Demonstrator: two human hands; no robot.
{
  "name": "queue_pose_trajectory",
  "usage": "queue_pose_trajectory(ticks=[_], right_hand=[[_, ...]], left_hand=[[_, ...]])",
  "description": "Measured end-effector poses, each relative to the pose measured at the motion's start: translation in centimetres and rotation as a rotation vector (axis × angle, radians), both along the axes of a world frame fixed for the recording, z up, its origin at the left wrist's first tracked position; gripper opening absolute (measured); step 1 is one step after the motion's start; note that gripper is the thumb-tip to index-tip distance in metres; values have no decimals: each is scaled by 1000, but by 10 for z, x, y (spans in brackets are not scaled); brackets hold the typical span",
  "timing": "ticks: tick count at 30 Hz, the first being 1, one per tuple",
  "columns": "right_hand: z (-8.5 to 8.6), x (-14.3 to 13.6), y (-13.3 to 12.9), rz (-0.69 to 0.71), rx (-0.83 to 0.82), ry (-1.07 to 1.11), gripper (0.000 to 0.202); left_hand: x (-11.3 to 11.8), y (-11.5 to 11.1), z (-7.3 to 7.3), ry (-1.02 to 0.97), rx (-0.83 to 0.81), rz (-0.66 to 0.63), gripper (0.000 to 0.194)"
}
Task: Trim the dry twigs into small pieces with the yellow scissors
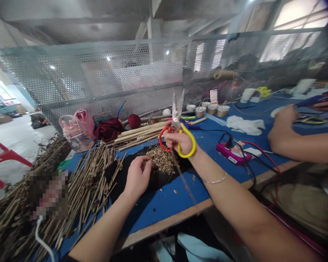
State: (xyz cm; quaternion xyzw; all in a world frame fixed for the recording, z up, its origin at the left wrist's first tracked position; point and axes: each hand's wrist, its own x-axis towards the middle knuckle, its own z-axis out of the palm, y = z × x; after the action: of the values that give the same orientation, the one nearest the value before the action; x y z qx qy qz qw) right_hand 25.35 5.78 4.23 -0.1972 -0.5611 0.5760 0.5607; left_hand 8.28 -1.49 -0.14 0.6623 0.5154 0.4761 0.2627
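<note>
Bright windows [297,12] glare at upper right; edges blur.

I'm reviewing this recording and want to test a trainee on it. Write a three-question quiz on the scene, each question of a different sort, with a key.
1. Multiple choice. What does the person's right hand hold?
A) a ball of red yarn
B) scissors with one red and one yellow handle loop
C) a white glove

2. True or false. The scissors are held with their blades pointing downward.

3. Fill in the gap. The left hand is beside a heap of loose plant bits, which lies on a sheet coloured ____.

Key
1: B
2: False; the blades point upward.
3: black
</note>
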Motion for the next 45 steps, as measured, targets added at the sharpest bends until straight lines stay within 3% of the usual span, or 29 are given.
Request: queue_pose_trajectory(ticks=[4,7,10,13,16,18,21,25,29,31,34,37,43,45], right_hand=[[9,44,21,87,-65,187,34],[2,54,30,133,-99,274,30],[-6,50,34,178,-131,274,30],[-11,43,38,201,-154,266,32],[-15,39,41,212,-147,257,33],[-17,36,42,225,-139,246,33],[-20,33,42,233,-151,238,32],[-21,28,41,199,-190,249,34],[-22,24,40,180,-226,262,35],[-23,22,40,174,-237,261,34],[-24,19,39,181,-236,244,33],[-27,17,40,203,-218,216,34],[-32,15,43,222,-225,186,35],[-32,14,43,225,-240,164,35]], left_hand=[[33,14,3,611,285,-156,24],[61,32,-3,919,446,-343,35],[69,49,-11,1031,448,-366,31],[56,58,-18,1062,398,-378,23],[41,55,-15,1051,346,-437,24],[38,42,-7,995,305,-440,34],[38,5,13,852,244,-317,55],[22,-49,30,889,159,-158,36],[-33,-73,10,1073,71,401,36],[-64,-71,-7,1160,-25,525,44],[-97,-61,-26,1222,-158,485,47],[-111,-53,-28,1238,-202,480,48],[-109,-41,1,1183,-310,446,44],[-103,-28,11,1138,-240,489,43]])
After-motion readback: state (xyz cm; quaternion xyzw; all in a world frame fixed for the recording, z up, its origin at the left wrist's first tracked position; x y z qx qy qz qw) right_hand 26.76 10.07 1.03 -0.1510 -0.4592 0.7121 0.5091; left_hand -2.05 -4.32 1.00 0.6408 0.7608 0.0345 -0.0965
